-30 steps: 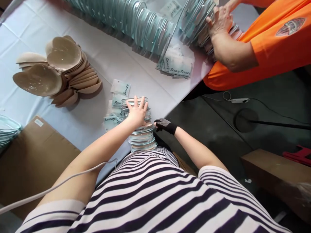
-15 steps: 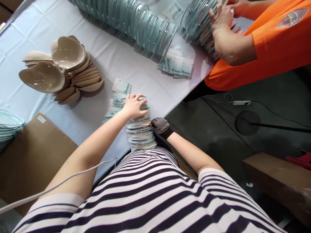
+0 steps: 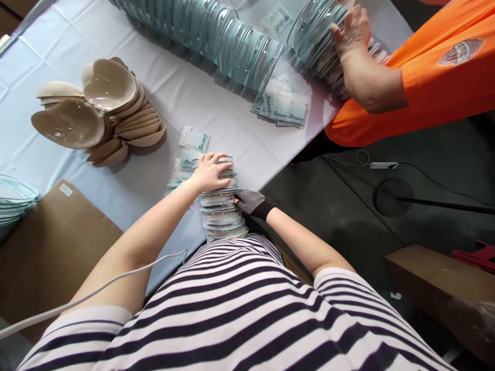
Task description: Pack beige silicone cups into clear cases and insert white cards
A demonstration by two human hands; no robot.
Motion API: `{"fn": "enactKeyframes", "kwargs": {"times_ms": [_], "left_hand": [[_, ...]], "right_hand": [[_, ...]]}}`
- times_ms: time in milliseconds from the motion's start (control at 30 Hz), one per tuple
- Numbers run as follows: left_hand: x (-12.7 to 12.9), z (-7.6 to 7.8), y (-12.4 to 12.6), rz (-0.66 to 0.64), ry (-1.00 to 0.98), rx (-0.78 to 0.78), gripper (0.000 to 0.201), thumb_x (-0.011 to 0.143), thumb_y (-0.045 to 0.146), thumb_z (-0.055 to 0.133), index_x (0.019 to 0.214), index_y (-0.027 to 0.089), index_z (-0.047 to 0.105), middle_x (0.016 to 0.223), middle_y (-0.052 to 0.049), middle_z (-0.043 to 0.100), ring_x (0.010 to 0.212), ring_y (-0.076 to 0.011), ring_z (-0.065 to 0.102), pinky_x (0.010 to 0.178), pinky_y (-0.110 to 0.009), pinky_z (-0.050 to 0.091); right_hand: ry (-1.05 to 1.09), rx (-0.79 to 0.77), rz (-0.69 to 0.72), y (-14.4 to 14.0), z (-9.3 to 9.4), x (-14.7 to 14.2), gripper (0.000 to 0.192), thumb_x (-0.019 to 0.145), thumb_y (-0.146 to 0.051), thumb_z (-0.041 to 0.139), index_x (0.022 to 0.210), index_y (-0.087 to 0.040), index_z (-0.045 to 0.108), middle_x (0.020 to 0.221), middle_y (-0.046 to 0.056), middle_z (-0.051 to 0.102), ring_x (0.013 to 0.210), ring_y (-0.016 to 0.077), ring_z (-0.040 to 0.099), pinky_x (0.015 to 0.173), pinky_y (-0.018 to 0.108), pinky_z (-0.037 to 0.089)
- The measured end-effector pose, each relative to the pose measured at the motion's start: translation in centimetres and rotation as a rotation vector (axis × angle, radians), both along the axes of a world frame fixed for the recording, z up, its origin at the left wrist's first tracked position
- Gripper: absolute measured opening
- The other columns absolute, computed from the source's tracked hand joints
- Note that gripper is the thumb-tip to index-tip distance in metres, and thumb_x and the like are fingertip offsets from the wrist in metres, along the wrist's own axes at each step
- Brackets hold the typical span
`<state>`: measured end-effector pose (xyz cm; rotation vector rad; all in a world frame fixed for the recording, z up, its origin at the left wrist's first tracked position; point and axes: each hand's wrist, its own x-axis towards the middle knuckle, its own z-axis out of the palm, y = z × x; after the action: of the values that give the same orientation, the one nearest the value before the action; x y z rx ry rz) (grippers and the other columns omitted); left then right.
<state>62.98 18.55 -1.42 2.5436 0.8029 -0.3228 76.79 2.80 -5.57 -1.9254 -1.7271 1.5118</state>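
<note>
A row of clear plastic packs with pale blue rims and beige contents runs along the table edge up to my striped shirt. Across its far end lies my left hand, bare, its fingers spread and curved over the rims. My right hand, in a dark dotted glove with uncovered fingertips, pinches the right side of the row about halfway along. Part of the packs is hidden under my left hand. Beside them on the left are several printed cards in small sleeves.
Nested beige moulded bra cups stand on the white-covered table. A long row of clear packs lies behind, with more cards. At right, a co-worker in an orange shirt handles packs. A cardboard box is at left.
My right hand has moved slightly left, closer against the row of packs. My left hand has barely shifted. One of the co-worker's hands has gone out of sight.
</note>
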Motion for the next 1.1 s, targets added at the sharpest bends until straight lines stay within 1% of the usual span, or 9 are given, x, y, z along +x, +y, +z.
{"fn": "enactKeyframes", "kwargs": {"times_ms": [167, 333, 467, 600, 733, 833, 900, 1000, 1100], "left_hand": [[-1.5, -0.5, 1.0, 0.027, 0.002, -0.008, 0.059, 0.08, 0.051, 0.059, 0.136, 0.034, 0.053, 0.151, -0.004, 0.036, 0.132, -0.0337, 0.032, 0.111, -0.047, 0.022], [-1.6, -1.5, 2.4, 0.063, -0.01, -0.056, 0.075, 0.082, 0.054, 0.058, 0.148, 0.024, 0.039, 0.138, -0.012, 0.05, 0.125, -0.0309, 0.043, 0.107, -0.042, 0.03], [-1.5, -1.8, 2.9, 0.039, -0.034, -0.09, 0.072, 0.085, 0.053, 0.056, 0.148, 0.022, 0.039, 0.129, -0.011, 0.057, 0.118, -0.0284, 0.05, 0.102, -0.039, 0.035], [-1.6, -1.7, 2.6, 0.045, -0.033, -0.05, 0.071, 0.085, 0.051, 0.055, 0.148, 0.022, 0.038, 0.133, -0.012, 0.054, 0.121, -0.0295, 0.048, 0.103, -0.04, 0.033], [-1.5, -1.7, 2.3, 0.056, -0.016, -0.038, 0.071, 0.085, 0.05, 0.056, 0.148, 0.022, 0.038, 0.133, -0.012, 0.053, 0.123, -0.0301, 0.046, 0.104, -0.04, 0.032], [-1.5, -1.7, 2.3, 0.068, -0.012, -0.034, 0.071, 0.085, 0.05, 0.057, 0.148, 0.023, 0.038, 0.135, -0.011, 0.052, 0.124, -0.0302, 0.045, 0.105, -0.04, 0.031], [-1.6, -1.8, 2.3, 0.07, -0.015, -0.034, 0.072, 0.085, 0.05, 0.057, 0.149, 0.023, 0.037, 0.136, -0.011, 0.052, 0.124, -0.0305, 0.045, 0.104, -0.04, 0.032], [-1.5, -2.0, 2.4, 0.066, -0.008, -0.044, 0.073, 0.085, 0.051, 0.057, 0.149, 0.022, 0.037, 0.137, -0.012, 0.052, 0.123, -0.0306, 0.046, 0.103, -0.04, 0.033], [-1.0, -2.1, 2.3, 0.078, -0.007, -0.047, 0.074, 0.084, 0.052, 0.059, 0.148, 0.021, 0.039, 0.137, -0.012, 0.053, 0.124, -0.0306, 0.047, 0.104, -0.039, 0.034]], "right_hand": [[0.164, -0.134, -0.495, -1.5, -3.1, 1.8, 0.03, 0.093, -0.026, 0.039, 0.112, -0.017, 0.06, 0.092, 0.004, 0.068, 0.079, 0.0133, 0.061, 0.071, 0.022, 0.048], [0.152, -0.272, -0.101, -0.7, -4.0, 1.4, 0.033, 0.09, -0.023, 0.048, 0.121, -0.02, 0.059, 0.103, 0.005, 0.07, 0.086, 0.0146, 0.064, 0.076, 0.023, 0.048], [0.018, -0.236, 0.038, 1.4, -3.0, 1.9, 0.029, 0.087, -0.027, 0.056, 0.114, -0.02, 0.062, 0.113, 0.008, 0.069, 0.102, 0.0213, 0.063, 0.085, 0.028, 0.047], [-0.016, -0.227, 0.214, 2.5, -2.0, 2.5, 0.026, 0.082, -0.033, 0.063, 0.105, -0.02, 0.064, 0.106, 0.008, 0.071, 0.096, 0.0216, 0.065, 0.08, 0.026, 0.047], [0.155, -0.367, 0.116, 2.4, -1.7, 2.4, 0.009, 0.083, -0.028, 0.06, 0.082, -0.019, 0.062, 0.075, 0.002, 0.069, 0.069, 0.0156, 0.064, 0.066, 0.023, 0.048], [0.351, -0.509, -0.096, 1.8, -1.8, 2.5, 0.015, 0.085, -0.025, 0.053, 0.072, -0.018, 0.055, 0.059, 0.0, 0.06, 0.052, 0.012, 0.057, 0.055, 0.022, 0.046], [0.392, -0.484, -0.175, 1.4, -1.3, 2.3, 0.018, 0.086, -0.024, 0.049, 0.07, -0.017, 0.054, 0.056, -0.001, 0.057, 0.049, 0.0109, 0.053, 0.053, 0.022, 0.045], [0.271, -0.32, -0.068, 1.9, 0.5, 0.8, 0.023, 0.087, -0.025, 0.046, 0.072, -0.016, 0.06, 0.063, 0.002, 0.062, 0.057, 0.0133, 0.058, 0.06, 0.025, 0.048], [0.048, -0.115, 0.133, 3.6, 2.5, -3.3, 0.026, 0.091, -0.028, 0.046, 0.089, -0.014, 0.068, 0.095, 0.01, 0.07, 0.092, 0.0237, 0.065, 0.085, 0.035, 0.049]]}}
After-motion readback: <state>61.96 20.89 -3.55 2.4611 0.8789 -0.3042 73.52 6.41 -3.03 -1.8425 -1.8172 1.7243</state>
